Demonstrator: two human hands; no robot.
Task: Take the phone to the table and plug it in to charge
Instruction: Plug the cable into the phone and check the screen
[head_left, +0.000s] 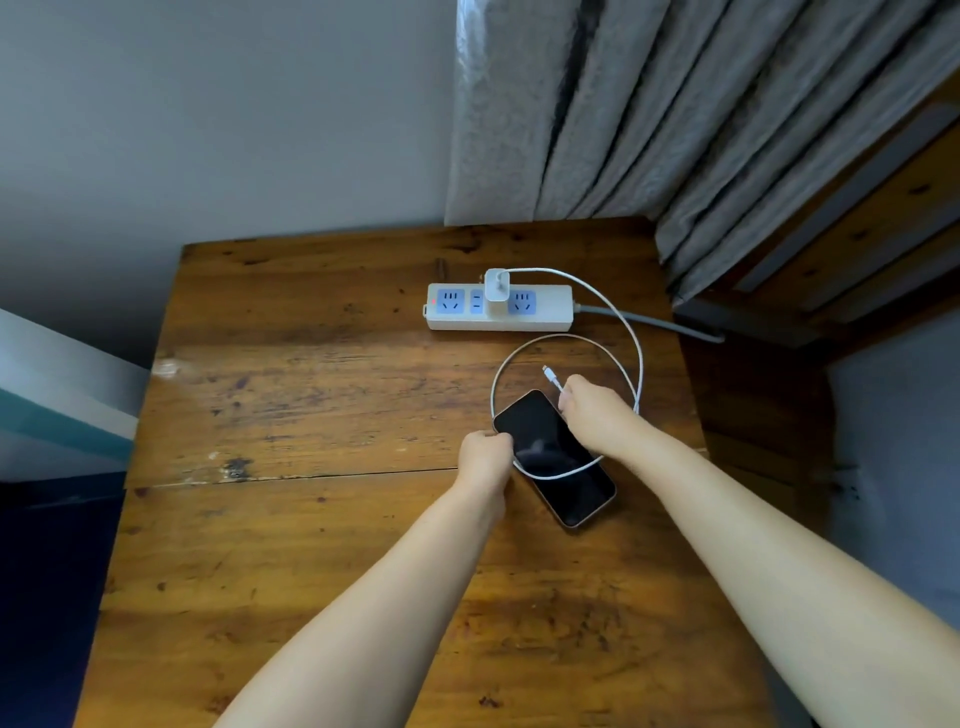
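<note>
While the phone (555, 457) lies on the table (311, 415), the right hand (592, 410) pinches the cable (636, 358).

On the wooden counter (311, 395) the left hand (485, 453) grips the dark-screened phone (553, 457) by its edge while the right hand (592, 413) pinches the white charging cable (636, 358) near its free plug, the cable looping from a charger (497, 291) in the power strip (500, 307)

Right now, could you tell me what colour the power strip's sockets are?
Light blue on the white power strip, clearest in the head view.
</note>
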